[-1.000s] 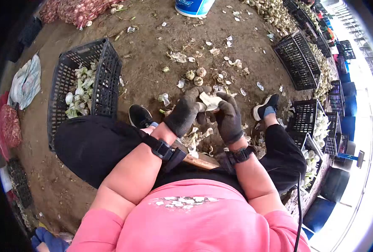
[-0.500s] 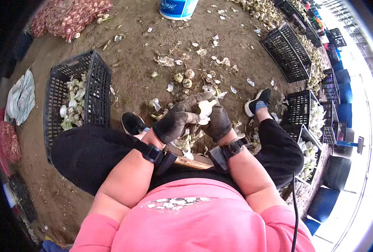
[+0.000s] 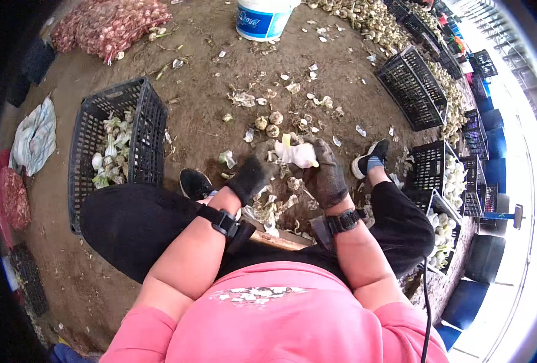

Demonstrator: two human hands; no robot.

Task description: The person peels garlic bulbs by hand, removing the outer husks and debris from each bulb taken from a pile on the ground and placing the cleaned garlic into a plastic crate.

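Both of my hands wear dark, dirty work gloves. A pale garlic bulb (image 3: 297, 154) with a short greenish stem is between them, above the littered ground. My right hand (image 3: 325, 175) has its fingers curled round the bulb's right side. My left hand (image 3: 253, 174) is at the bulb's left, by the stem; its fingers are blurred, so their grip is unclear. Beyond the hands, several round bulbs (image 3: 273, 130) lie on the dirt. Loose peelings (image 3: 271, 213) are heaped below, near a wooden board (image 3: 280, 240) by my lap.
A black crate (image 3: 148, 133) with garlic stands at left. Another black crate (image 3: 412, 88) is at upper right, and crates of white garlic (image 3: 443, 233) stand beside my knee at right. A white-blue bucket (image 3: 261, 23) and red net sacks (image 3: 112, 27) are at the far side.
The bulb has turned from upright to lying sideways between my hands. My left hand has moved a little away from my right hand. The view has shifted slightly.
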